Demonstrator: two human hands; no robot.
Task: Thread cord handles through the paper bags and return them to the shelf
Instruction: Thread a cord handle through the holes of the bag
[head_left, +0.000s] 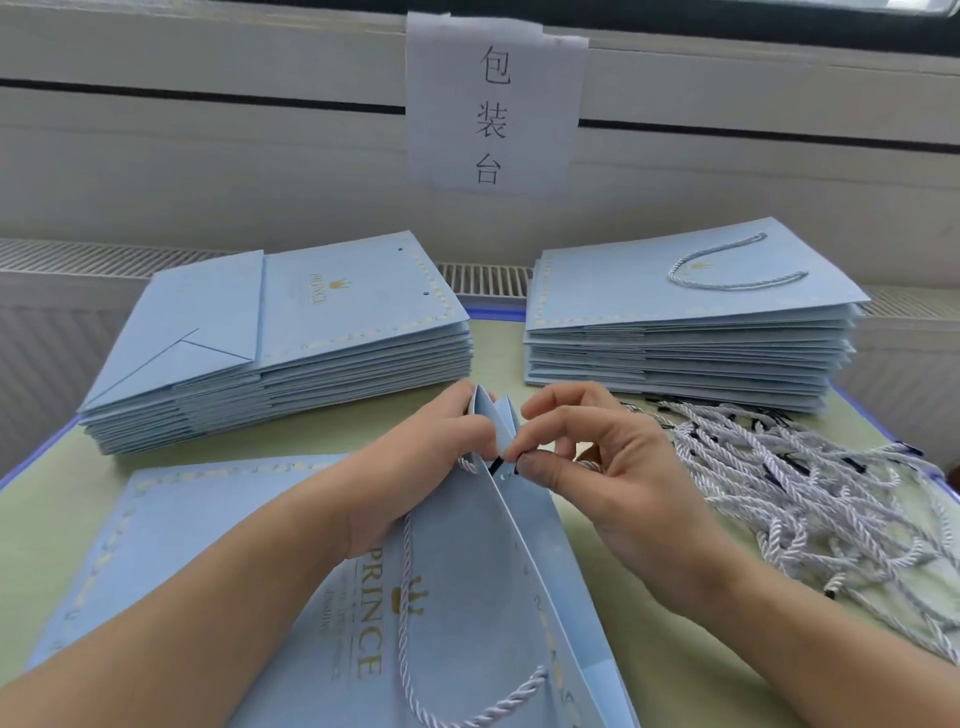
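The pale blue paper bag (467, 582) stands half open on the green table (675, 649) right in front of me, its top edge toward the wall. My left hand (415, 467) grips that top edge, fingers curled round the paper. My right hand (597, 467) pinches a dark cord tip (511, 462) between thumb and forefinger at the punched holes; whether the tip is already through a hole I can't quite tell. One white twisted cord handle (405, 623) already loops down the bag's printed face. A flat bag (171, 530) lies beneath it. To my right, loose cords (810, 499) lie in a tangled heap. Farther back sit two stacks: unthreaded bags (291, 338) on the left, bags with handles (691, 322) on the right. Behind them, a paper sign (493, 104) hangs on the white panelled wall (208, 156).
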